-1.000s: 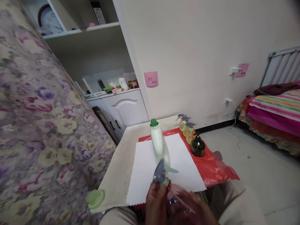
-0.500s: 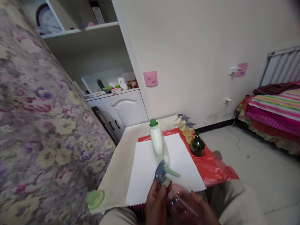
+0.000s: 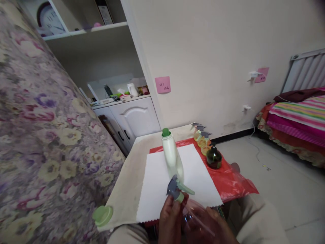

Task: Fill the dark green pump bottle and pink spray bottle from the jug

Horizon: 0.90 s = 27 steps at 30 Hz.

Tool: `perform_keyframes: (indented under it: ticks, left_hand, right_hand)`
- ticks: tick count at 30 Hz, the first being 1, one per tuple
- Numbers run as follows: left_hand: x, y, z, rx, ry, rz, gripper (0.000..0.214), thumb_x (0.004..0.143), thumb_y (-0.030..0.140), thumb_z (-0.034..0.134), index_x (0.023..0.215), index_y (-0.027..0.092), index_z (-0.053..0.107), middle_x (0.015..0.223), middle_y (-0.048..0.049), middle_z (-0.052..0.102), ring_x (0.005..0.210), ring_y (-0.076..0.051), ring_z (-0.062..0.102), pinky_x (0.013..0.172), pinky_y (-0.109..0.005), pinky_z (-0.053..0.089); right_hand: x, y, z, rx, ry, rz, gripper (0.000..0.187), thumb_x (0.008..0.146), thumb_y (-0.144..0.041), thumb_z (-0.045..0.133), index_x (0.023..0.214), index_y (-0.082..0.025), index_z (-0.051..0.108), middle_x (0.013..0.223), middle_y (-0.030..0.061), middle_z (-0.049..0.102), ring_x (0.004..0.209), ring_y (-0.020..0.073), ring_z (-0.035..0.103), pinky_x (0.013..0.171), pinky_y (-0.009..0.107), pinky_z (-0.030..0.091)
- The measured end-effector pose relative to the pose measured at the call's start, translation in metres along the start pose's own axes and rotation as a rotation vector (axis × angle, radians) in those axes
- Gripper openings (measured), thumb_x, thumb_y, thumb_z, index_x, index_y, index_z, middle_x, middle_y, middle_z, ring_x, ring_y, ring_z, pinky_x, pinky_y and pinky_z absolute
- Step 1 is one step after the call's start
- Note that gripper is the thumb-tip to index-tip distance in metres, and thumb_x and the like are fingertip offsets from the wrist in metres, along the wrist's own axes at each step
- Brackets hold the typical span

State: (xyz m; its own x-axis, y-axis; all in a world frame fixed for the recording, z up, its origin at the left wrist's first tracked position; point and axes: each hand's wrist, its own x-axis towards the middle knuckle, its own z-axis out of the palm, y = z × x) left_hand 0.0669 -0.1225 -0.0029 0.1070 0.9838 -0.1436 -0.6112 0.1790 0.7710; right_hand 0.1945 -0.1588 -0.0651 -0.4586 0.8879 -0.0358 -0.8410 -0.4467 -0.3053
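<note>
In the head view, a clear pink spray bottle (image 3: 196, 217) is tilted between my hands at the table's near edge. Its grey and green trigger sprayer (image 3: 175, 188) sits at the bottle's neck. My left hand (image 3: 170, 213) is closed around the green collar below the sprayer. My right hand (image 3: 215, 222) grips the bottle's body from the right, its fingers partly hidden. Just beyond the sprayer, a pale green jug (image 3: 172, 157) with a green spout and no cap stands on a white sheet (image 3: 152, 189).
A green cap (image 3: 103, 216) lies at the table's near left corner. On red plastic (image 3: 233, 183) to the right stand a dark green pump bottle (image 3: 214, 158) and several small yellow spray bottles (image 3: 204, 146). A floral curtain (image 3: 50, 135) hangs at the left, beside a white cabinet (image 3: 137, 118).
My left fingers have shifted slightly at the sprayer collar, and the sprayer head has dipped a little. The jug and the other bottles stay where they were.
</note>
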Motion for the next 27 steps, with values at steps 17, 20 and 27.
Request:
perform_keyframes:
  ticks: [17, 20, 27]
  left_hand:
    - [-0.002, -0.006, -0.008, 0.117, 0.026, -0.048, 0.044, 0.066, 0.046, 0.078, 0.099, 0.018, 0.07, 0.095, -0.0098, 0.072, 0.08, -0.023, 0.067, 0.072, -0.031, 0.051]
    - [-0.005, -0.01, -0.012, 0.169, 0.004, -0.061, 0.054, 0.065, 0.043, 0.079, 0.112, 0.022, 0.064, 0.106, -0.0105, 0.07, 0.088, -0.027, 0.067, 0.07, -0.033, 0.052]
    - [-0.009, -0.035, -0.024, 0.142, -0.191, 0.025, 0.07, 0.06, 0.042, 0.081, 0.122, 0.028, 0.052, 0.107, -0.0101, 0.068, 0.101, -0.034, 0.064, 0.082, -0.043, 0.051]
  right_hand:
    - [0.007, 0.01, -0.007, -0.074, 0.023, -0.029, 0.053, 0.072, -0.056, 0.068, 0.107, -0.016, 0.072, 0.11, 0.0134, 0.072, 0.1, 0.0302, 0.066, 0.088, 0.04, 0.048]
    - [0.011, 0.007, -0.014, -0.111, 0.044, -0.044, 0.054, 0.071, -0.053, 0.071, 0.112, -0.018, 0.07, 0.119, 0.0101, 0.069, 0.114, 0.0282, 0.06, 0.097, 0.036, 0.044]
    - [0.016, 0.0, -0.004, -0.129, 0.057, -0.081, 0.043, 0.073, -0.044, 0.071, 0.111, -0.023, 0.07, 0.109, 0.0052, 0.072, 0.101, 0.0248, 0.064, 0.092, 0.035, 0.045]
